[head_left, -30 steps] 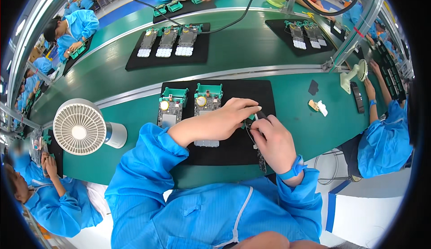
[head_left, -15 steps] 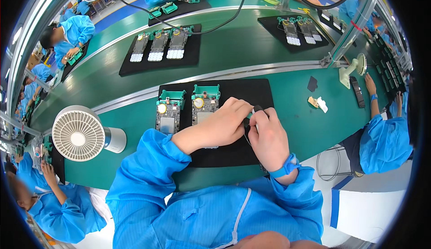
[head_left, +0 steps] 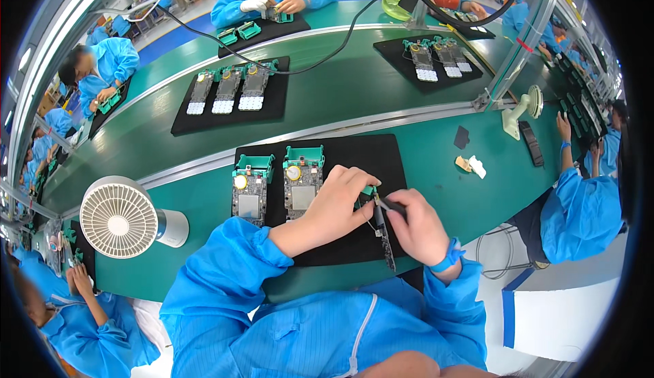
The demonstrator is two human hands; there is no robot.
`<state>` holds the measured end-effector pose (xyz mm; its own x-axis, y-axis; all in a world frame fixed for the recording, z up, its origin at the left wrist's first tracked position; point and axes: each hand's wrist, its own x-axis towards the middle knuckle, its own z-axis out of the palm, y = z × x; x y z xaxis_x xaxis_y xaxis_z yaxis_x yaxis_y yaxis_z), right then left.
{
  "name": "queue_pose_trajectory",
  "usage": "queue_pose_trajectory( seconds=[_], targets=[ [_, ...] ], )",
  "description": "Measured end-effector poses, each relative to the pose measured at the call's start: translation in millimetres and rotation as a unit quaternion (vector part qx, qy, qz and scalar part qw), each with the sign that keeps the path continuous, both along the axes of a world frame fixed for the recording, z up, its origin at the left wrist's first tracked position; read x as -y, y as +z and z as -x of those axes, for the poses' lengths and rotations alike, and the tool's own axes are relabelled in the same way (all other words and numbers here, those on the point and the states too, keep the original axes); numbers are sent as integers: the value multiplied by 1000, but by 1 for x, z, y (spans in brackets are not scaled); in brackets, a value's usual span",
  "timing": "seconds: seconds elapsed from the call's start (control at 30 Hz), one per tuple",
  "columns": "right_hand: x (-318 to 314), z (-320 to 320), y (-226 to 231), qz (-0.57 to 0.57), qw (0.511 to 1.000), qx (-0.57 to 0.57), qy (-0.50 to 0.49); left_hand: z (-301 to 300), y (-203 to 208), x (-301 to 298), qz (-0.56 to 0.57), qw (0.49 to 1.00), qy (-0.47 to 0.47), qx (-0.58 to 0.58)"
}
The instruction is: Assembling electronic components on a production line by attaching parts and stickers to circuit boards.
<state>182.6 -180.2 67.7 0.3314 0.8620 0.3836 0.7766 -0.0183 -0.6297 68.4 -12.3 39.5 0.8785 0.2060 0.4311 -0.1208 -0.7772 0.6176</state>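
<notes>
My left hand (head_left: 339, 197) is closed on a circuit board (head_left: 386, 245), which stands nearly edge-on, its green plastic holder partly showing by the fingertips. In my right hand (head_left: 421, 227) is a slim dark-handled tool (head_left: 393, 206), its tip close to the board's upper end; its exact kind is hard to make out. Left of my hands, a circuit board with a green holder (head_left: 303, 180) lies on the black mat (head_left: 368, 156). Beside it rests another such board (head_left: 250, 190). Both carry a round yellow-rimmed part and a silver plate.
A white fan (head_left: 117, 218) stands at the left. Paper scraps (head_left: 471, 167), a dark flat piece (head_left: 462, 137) and a small cream fan (head_left: 523, 111) sit at the right. Beyond the metal rail, mats hold more boards (head_left: 227, 92). Co-workers sit around; a black cable (head_left: 327, 57) hangs across.
The board between my hands has come into view edge-on. My right hand has turned and shifted slightly right and down, with the tool now angled toward the board. The whole view has tilted slightly.
</notes>
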Motion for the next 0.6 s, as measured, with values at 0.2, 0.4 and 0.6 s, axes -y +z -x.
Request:
queue_pose_trajectory(
  seconds=[0.2,0.4,0.6],
  targets=[
    [-27,-11,-11,-70,987,141,-19,-1,-2,1,1,999,34,-9],
    [-7,-9,-25,-184,963,-179,-84,3,8,-17,-3,996,-86,-37],
    [7,18,15,-60,998,22,-25,6,6,-36,95,974,-184,-89]
  ],
)
